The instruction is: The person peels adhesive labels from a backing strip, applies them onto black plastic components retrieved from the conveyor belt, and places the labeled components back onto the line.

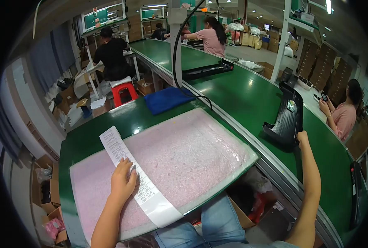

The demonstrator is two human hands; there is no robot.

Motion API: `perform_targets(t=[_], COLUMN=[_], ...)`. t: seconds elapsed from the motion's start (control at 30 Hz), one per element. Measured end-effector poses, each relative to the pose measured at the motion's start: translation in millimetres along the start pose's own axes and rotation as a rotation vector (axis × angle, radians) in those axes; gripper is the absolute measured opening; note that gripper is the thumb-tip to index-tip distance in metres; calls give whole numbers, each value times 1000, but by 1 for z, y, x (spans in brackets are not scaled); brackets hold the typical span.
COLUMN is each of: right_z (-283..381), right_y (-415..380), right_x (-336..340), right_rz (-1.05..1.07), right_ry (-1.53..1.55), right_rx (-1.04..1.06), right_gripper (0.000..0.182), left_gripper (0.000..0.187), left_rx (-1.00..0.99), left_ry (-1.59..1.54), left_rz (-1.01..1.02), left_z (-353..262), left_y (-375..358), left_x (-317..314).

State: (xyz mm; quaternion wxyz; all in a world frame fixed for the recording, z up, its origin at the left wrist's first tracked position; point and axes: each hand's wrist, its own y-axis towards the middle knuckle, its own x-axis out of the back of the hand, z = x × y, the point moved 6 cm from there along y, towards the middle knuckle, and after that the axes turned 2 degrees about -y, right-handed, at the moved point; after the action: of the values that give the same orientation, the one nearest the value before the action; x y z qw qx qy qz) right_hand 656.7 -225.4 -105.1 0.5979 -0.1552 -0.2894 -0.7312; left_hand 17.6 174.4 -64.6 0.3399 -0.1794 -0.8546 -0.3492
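My left hand [124, 182] lies on a long white strip of printed labels [153, 198], its fingers stretched out over the paper. The strip runs slantwise across a pink foam pad [188, 151], with its near end at the pad's front edge. Out to the right, my right hand [302, 139] has its fingers closed on the near end of a black plastic housing [285, 120]. This long, ribbed housing rests on the green conveyor belt [241, 97], its hollow side showing a small light label.
A blue cloth [167, 100] lies behind the pad, near a post with a black cable [175, 62]. Another black housing [208, 70] sits farther up the belt; a dark long part [354, 194] lies at far right. Several people work around; a red stool [124, 91] stands left.
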Motion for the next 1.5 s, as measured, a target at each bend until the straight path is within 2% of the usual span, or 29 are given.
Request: perform_targets(t=[0.07,0.13,0.17,0.23,0.27,0.3,0.37,0.47,0.5,0.53,0.57,0.6,0.67,0.7,0.8,0.87,0.93,1.1,1.2,1.33,1.5], right_z=[-28,-38,-41,-58,-38,-19,-41,88,107,123,159,204,254,272,293,299,301,294,289,289,288], right_y=[49,73,79,109,85,60,111,-39,-59,-81,-135,-205,-294,-332,-426,-474,-508,-528,-525,-524,-520], right_x=[-30,-49,-55,-63,-51,-40,-45,-9,-15,-22,-25,-26,-35,-41,-67,-82,-97,-116,-109,-105,-91], right_rz=[-21,110,196,304,326,342,201,-329,-322,-280,-137,10,387,537,1049,1234,1347,1284,1178,1139,1198], right_ry=[48,158,206,168,176,185,-491,-801,-615,-459,-358,-255,8,87,300,368,444,414,590,683,754], right_rx=[-41,-147,-221,-111,-125,-141,92,558,818,1075,1162,1239,1246,1325,1544,1657,1680,1727,1705,1665,1635], right_gripper=[29,28,27,28,32,38,52,62,60,59,56,54,48,41,30,31,30,26,19,18,15], left_gripper=[32,32,35,47,56,56,76,84,89,89,88,87,86,83,79,70,66,60,57,60,78], left_rx=[-1,53,3,-39,-41,7,-62,-56,-71,-60,-76,-92,-103,-109,-121,-113,-108,-126,-134,-118,-131], left_ry=[-35,-39,-71,-93,-85,-82,23,78,104,96,136,178,217,223,233,208,197,210,207,204,216], left_rz=[48,91,137,245,310,310,456,522,556,561,576,594,621,638,669,668,672,655,632,652,695], left_z=[-5,-5,-11,-13,-13,-10,-16,-15,-15,-16,-17,-18,-17,-16,-14,-15,-15,-16,-19,-19,-18], left_y=[2,-5,-5,-10,-13,-14,-19,-26,-29,-29,-31,-32,-36,-37,-39,-37,-37,-36,-35,-34,-32], left_x=[2,6,8,12,13,16,10,2,-2,-4,-6,-8,-11,-13,-15,-13,-13,-12,-12,-13,-12])
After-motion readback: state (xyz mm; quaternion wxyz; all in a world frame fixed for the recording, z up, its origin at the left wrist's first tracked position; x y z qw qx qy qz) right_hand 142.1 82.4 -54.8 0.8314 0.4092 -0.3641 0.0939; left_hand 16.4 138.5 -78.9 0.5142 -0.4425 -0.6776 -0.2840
